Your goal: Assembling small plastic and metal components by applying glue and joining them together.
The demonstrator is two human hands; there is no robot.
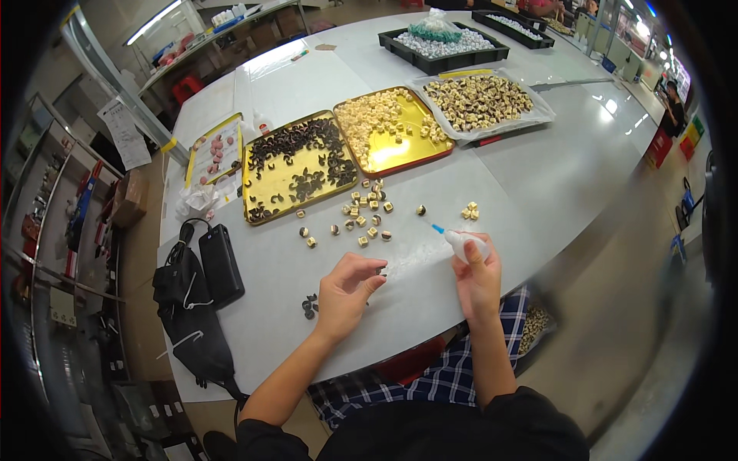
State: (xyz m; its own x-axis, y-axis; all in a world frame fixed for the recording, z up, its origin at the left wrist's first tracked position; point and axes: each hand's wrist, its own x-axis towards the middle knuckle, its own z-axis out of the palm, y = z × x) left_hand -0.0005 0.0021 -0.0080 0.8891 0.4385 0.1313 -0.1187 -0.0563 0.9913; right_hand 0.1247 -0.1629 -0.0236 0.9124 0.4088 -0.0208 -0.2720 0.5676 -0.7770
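Toward the table's left edge, one flat yellow tray of curved dark bits; toward the near edge, the left hand pinching one small dark piece, the right hand gripping one smooth, rounded white bottle

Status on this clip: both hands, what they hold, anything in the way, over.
Left hand: pinching small dark piece. Right hand: gripping white squeeze bottle. Loose cream-and-dark pieces ahead, touching neither hand.
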